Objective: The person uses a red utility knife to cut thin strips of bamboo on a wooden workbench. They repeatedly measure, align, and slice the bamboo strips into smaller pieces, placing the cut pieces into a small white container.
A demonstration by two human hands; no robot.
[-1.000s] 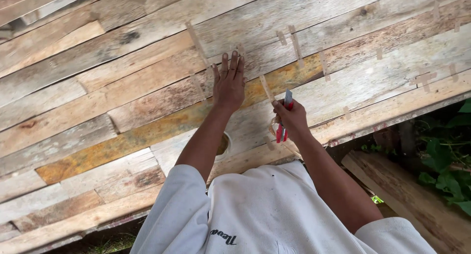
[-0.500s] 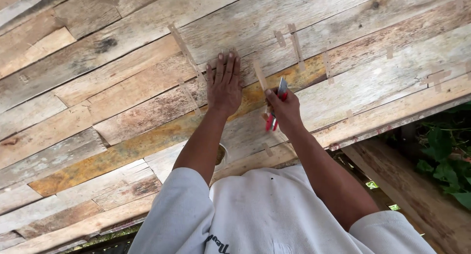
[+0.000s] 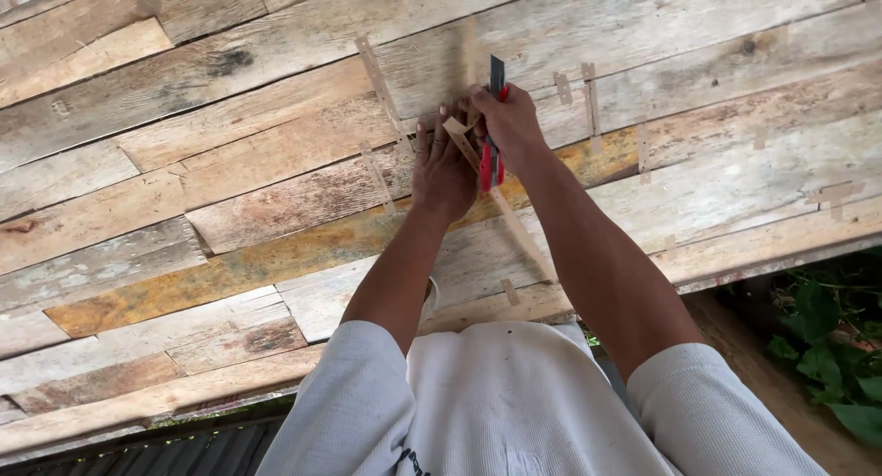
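Observation:
My left hand lies flat, palm down, on the weathered plank surface. It presses on a thin pale strip that runs slantwise toward me across the boards. My right hand sits just right of it and grips a red utility knife whose dark blade end points away from me. The knife lies along the strip's far end, close to my left fingertips. Both forearms reach out from white short sleeves.
Several short pale strips lie stuck or scattered on the planks around the hands. The plank surface ends at a near edge; beyond it at the right are green leaves. Dark corrugated sheet shows at the bottom left.
Both hands have moved farther away from me up the planks. My right hand with the knife has closed in beside my left hand over the strip.

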